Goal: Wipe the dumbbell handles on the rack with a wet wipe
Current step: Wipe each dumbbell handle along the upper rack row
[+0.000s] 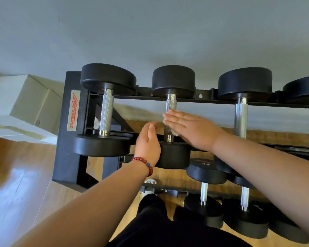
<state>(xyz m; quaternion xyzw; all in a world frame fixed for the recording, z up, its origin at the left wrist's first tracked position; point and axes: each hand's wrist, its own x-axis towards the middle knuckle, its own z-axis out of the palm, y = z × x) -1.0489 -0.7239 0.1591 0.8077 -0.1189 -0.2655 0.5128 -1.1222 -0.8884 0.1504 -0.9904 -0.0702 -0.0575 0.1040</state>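
The rack point(68, 139) stood against a grey wall point(150, 32), black, with a red-lettered label point(73, 113) on its left upright. Three dumbbells lay across its top tier, handles running front to back, and the edge of a fourth showed at the far right.

The right hand point(191, 129) lay flat over the middle handle point(170, 120), fingers point(173, 115) straight and close together, palm down. The wipe point(174, 122) was pressed between that palm and the chrome; only pale slivers of it showed at the fingertips and under the heel of the hand, so how far it wrapped around the bar could not be told. The handle looked darker below the hand than above it, possibly wet.

The left hand point(148, 141) was just left of the same handle, loosely cupped with the fingers curled, near the middle dumbbell's front weight point(173, 155). It held nothing that could be seen, and whether it touched the weight was unclear. A red bead bracelet point(144, 164) circled that wrist.

The left handle point(106, 114) and the right handle point(241, 116) were bare, well apart from both hands. More dumbbells point(205, 193) lay on the lower tier. A box point(32, 102) stood on the wood floor point(25, 175) to the rack's left.
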